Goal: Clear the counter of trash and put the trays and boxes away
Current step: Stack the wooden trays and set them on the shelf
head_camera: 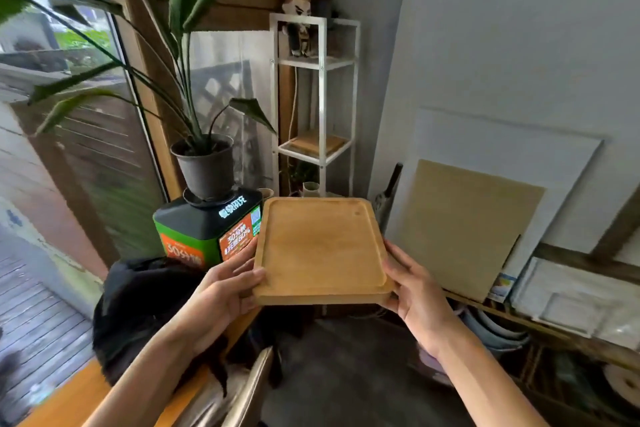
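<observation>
A square wooden tray (320, 250) is held level in the air in front of me, its raised rim up and nothing on it. My left hand (225, 291) grips its near left corner, thumb on top of the rim. My right hand (414, 291) holds the near right corner from the side and below. Straight beyond the tray stands a tall white open shelf unit (322, 90); on its lower shelf lies what looks like another wooden tray (317, 143).
A potted plant (206, 163) stands on a green and black box (207, 229) at the left. A black bag (145, 308) lies on the wooden counter (86, 395). Canvases and boards (485, 204) lean on the right wall. A plush doll (299, 17) sits on top of the shelf unit.
</observation>
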